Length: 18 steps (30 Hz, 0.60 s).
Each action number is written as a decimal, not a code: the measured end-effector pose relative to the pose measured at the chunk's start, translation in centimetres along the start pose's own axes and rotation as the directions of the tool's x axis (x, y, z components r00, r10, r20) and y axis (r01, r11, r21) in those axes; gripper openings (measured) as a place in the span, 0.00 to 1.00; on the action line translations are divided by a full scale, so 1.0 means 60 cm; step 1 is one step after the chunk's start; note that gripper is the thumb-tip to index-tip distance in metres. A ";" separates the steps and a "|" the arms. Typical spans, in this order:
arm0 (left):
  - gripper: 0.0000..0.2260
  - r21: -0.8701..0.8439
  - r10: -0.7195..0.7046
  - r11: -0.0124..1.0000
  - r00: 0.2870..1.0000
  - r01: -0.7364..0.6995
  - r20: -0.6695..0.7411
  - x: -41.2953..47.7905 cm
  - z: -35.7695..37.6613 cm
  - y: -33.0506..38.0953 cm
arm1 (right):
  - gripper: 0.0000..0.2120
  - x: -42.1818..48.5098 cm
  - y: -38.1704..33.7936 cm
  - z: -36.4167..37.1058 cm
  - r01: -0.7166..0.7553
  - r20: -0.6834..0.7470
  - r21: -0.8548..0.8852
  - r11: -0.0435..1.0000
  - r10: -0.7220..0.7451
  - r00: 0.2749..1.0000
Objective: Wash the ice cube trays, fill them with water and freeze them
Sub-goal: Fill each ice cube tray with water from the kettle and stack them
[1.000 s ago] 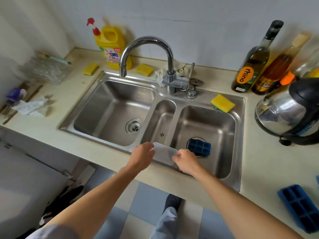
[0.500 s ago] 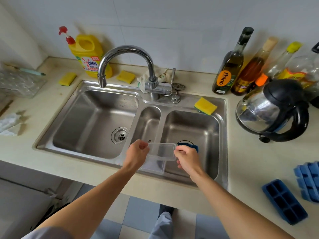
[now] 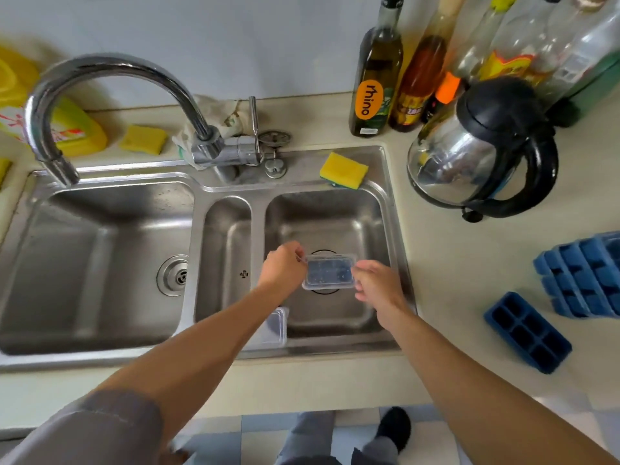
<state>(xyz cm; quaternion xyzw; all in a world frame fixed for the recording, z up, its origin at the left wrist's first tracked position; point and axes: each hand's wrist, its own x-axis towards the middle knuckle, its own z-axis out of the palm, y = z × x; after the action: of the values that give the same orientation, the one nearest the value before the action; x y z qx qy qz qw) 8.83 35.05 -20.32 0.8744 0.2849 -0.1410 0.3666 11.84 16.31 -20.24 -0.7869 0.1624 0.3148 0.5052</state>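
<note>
Head view: I am looking down on both hands working low in the right basin of the sink (image 3: 302, 161).
Left hand (image 3: 283, 266): fingers pinching the left end of the clear lid (image 3: 330, 257).
Right hand (image 3: 379, 285): fingers curled on the lid's right end.
Tray (image 3: 327, 275): blue, under the lid, sitting over the drain (image 3: 323, 252) in the right basin.
Risk, grip: I hold the lid only by its two ends, so if it flexes or is wet it could pop free and drop.
Risk, order: I see no water or suds, so pressing the lid on now could close up an unwashed tray.
Risk, water: the faucet (image 3: 110, 92) points at the left basin, so I judge it must be swung over or the stream will miss the tray.
Risk, second lid (image 3: 275, 327): it leans at the sink's near rim under my left forearm, and a nudge could slide it off.
Risk, splash: the kettle (image 3: 483, 149) stands near the sink's right edge.
Count, trays: one in the basin, one loose tray (image 3: 526, 332) near the tabletop's (image 3: 453, 263) right edge, plus a stack (image 3: 583, 273) at that edge, whose number I cannot tell.
Count, lids: two.
Count, basins: three.
Count, sponges (image 3: 344, 170): two whole, perhaps a third cut off at the left edge.
Count, bottles (image 3: 377, 78): at least five along the far edge, though cropping hides the rest.
</note>
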 end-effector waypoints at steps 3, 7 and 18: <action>0.09 0.078 -0.041 0.996 0.999 0.039 0.031 0.034 0.023 -0.002 | 0.08 0.031 0.009 0.012 -0.013 -0.001 -0.047 0.999 0.013 1.000; 0.07 0.181 -0.081 0.982 0.990 0.060 0.111 0.069 0.055 -0.020 | 0.15 0.068 0.025 0.034 -0.062 -0.026 -0.019 0.998 0.062 0.998; 0.11 0.122 -0.145 0.985 0.973 0.124 0.178 0.117 0.095 -0.047 | 0.17 0.127 0.044 0.059 -0.171 -0.049 0.015 0.985 0.171 0.984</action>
<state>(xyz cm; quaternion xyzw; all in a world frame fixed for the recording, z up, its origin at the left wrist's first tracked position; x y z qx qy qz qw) 12.51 35.31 -29.06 0.8549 0.2998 -0.2624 0.3323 14.87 18.79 -28.13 -0.7749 0.2438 0.3363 0.4764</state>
